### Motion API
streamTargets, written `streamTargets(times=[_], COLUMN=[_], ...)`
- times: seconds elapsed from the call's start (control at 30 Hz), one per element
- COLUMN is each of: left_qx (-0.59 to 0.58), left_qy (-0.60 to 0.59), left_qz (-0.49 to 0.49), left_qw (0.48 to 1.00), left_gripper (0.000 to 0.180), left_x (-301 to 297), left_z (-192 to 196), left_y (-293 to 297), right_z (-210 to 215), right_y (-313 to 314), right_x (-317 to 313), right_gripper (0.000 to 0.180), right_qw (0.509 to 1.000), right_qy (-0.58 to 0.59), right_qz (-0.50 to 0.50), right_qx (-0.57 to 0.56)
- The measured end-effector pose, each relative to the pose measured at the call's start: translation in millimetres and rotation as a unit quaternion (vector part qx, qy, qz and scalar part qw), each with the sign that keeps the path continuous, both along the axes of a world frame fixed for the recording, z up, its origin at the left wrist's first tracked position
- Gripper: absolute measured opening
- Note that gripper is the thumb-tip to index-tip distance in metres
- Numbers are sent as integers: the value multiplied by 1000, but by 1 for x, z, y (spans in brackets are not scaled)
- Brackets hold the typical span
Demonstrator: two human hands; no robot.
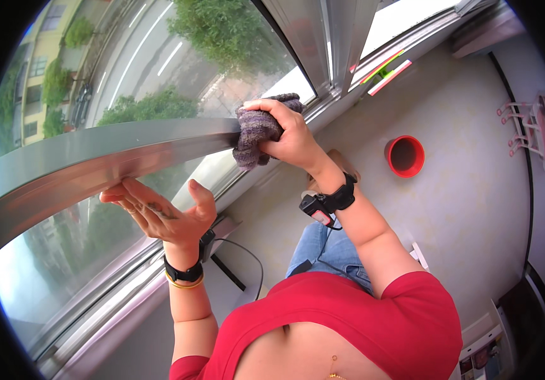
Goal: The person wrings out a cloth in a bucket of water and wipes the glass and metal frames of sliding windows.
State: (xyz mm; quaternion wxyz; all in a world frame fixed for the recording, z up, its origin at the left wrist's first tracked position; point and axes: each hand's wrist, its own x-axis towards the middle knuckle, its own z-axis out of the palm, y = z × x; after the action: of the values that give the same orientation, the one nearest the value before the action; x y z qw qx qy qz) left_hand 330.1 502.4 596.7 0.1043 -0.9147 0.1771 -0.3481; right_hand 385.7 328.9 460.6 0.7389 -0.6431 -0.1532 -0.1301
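My right hand (288, 136) grips a grey-purple knitted cloth (258, 133), which is folded over the right end of a metal window rail (139, 147). My left hand (165, 212) is stretched out with the thumb apart and holds nothing. Its fingertips meet or nearly meet the underside of the rail, farther left. Above and below the rail is window glass (127, 69), with a street and trees beyond it. Part of the cloth is hidden behind my right fingers.
On the floor to the right stands a red bucket (405, 156) with a dark inside. Red, green and white flat items (388, 73) are by the far window sill. A pink-and-white folding rack (529, 130) is at the far right. A dark cable (256, 266) hangs near my left wrist.
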Motion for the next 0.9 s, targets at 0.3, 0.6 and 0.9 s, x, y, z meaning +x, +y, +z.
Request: streamTargets(times=[0.3,0.6,0.9], left_qx=[8,-6,16], left_qy=[-18,-12,-18], left_qz=[0,-11,5], left_qw=[1000,1000,1000], left_gripper=[83,82,80], left_x=[1,1,0], left_z=[5,2,1], left_y=[-7,-10,-2], right_z=[10,9,-21], right_y=[-4,-4,1], right_x=[3,2,-15], right_gripper=[39,44,37], right_qw=[987,996,987], right_qy=[-102,-43,58], right_qz=[12,4,43], right_qx=[-120,-84,142])
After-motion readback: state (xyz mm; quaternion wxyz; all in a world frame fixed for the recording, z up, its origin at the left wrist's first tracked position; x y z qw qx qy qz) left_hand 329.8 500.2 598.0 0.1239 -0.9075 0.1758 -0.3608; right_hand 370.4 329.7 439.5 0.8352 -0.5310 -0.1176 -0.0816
